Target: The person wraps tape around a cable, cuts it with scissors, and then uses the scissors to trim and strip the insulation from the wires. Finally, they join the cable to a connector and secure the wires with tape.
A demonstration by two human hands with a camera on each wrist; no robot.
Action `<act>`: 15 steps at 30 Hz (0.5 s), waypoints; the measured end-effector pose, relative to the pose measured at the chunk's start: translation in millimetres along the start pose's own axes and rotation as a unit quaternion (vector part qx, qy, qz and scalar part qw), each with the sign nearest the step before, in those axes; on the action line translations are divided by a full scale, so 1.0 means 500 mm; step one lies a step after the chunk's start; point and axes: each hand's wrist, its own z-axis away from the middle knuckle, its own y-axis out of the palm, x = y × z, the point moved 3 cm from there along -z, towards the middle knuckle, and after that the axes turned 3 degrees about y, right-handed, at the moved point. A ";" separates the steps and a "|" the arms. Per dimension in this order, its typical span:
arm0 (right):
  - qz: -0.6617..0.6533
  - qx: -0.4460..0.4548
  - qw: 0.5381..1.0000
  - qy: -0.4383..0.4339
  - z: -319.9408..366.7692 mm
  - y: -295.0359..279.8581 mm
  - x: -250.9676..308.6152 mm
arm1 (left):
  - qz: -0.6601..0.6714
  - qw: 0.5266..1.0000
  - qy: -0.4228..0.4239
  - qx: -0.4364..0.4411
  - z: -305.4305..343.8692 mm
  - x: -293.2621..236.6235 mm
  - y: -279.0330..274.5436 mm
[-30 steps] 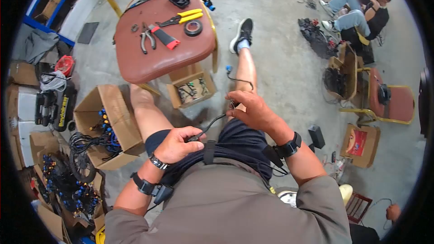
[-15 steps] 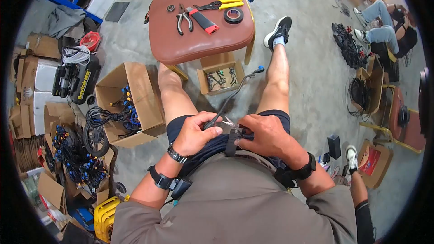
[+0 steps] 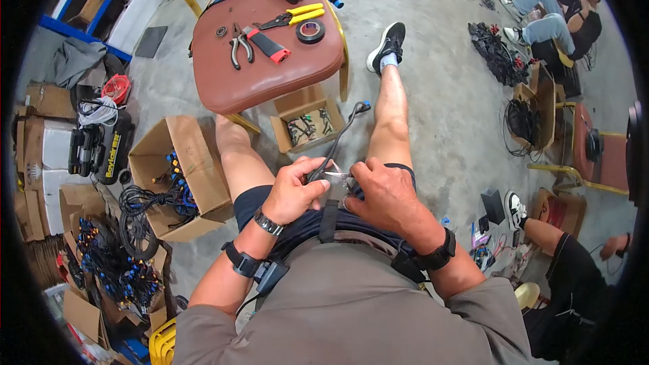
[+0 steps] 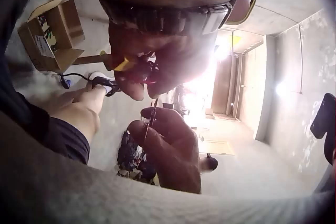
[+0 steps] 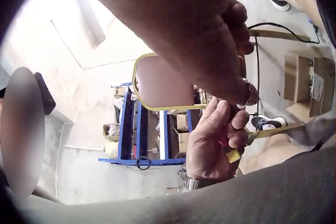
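Apart: cable (image 3: 352, 117) in left hand (image 3: 292, 192), yellow-lettered case (image 3: 113, 149)

Bold yellow lettering (image 3: 111, 157) runs lengthwise along the side of a black case (image 3: 120, 136) on the floor at the left of the head view, beside stacked cartons; it opens with a capital "B" and an "o", the rest too small and distorted to read with certainty. A pale label (image 4: 44, 46) marks a cardboard box (image 4: 67, 59) in the left wrist view, its print too small to make out. A red panel (image 3: 557, 212) on a carton (image 3: 572, 216) at the head view's right is likewise illegible.
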 end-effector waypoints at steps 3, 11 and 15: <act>0.020 -0.023 1.000 0.007 -0.003 -0.007 -0.012 | 0.018 1.000 0.000 0.010 -0.020 -0.007 0.018; 0.032 -0.039 0.999 0.002 0.003 -0.018 -0.017 | -0.132 0.987 0.069 -0.055 -0.032 0.001 0.022; 0.027 -0.032 0.999 0.011 0.002 -0.014 -0.013 | -0.117 0.989 0.068 -0.066 -0.034 0.008 0.020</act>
